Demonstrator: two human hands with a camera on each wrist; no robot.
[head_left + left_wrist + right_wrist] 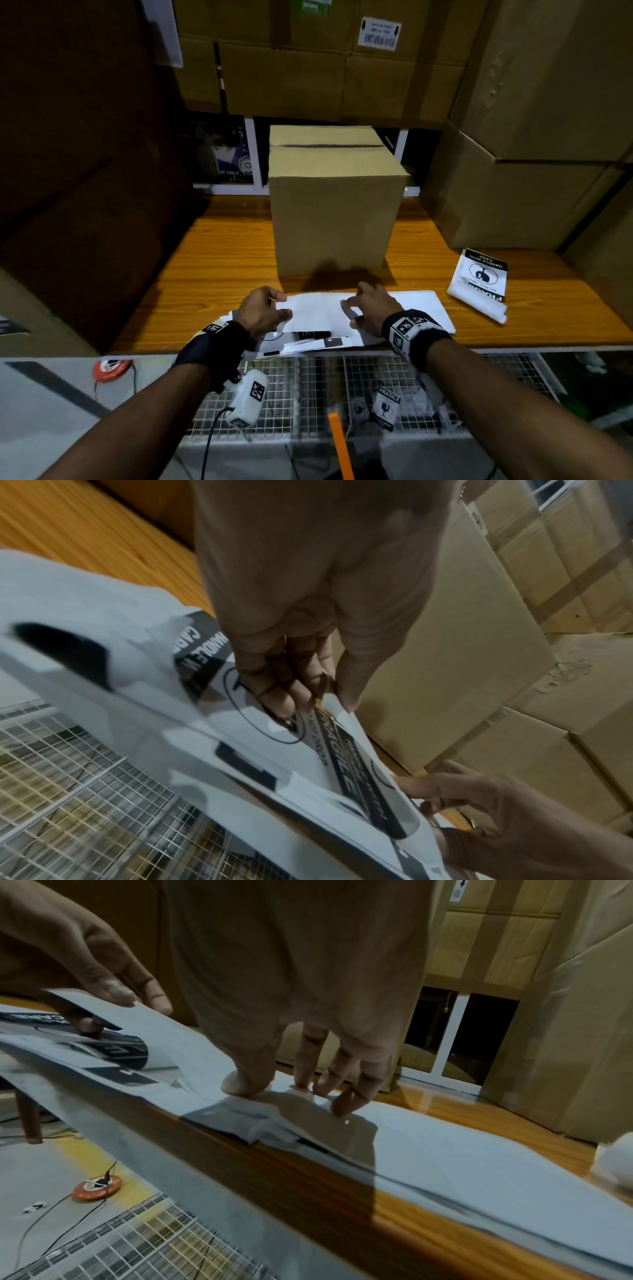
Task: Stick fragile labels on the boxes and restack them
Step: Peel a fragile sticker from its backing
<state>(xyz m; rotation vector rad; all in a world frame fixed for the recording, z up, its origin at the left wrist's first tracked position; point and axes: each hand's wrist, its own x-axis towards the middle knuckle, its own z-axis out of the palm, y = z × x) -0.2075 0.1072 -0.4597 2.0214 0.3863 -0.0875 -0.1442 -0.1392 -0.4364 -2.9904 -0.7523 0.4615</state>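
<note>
Left hand (262, 313) pinches label sheet (310, 313) corner; right hand (371, 308) fingertips press sheet at table (212, 274) edge.

L hand (263, 313) grip pinched shut, R hand (371, 305) fingers spread, pressing down.

box (334, 202) stands mid-table (212, 260), behind the label sheets (414, 308) | sheets lie along the near edge, both hands (263, 313) on them | loose label (479, 281) lies right of the sheets | stacked cartons (534, 144) behind and right | wire rack (308, 394) below the table's front
</note>
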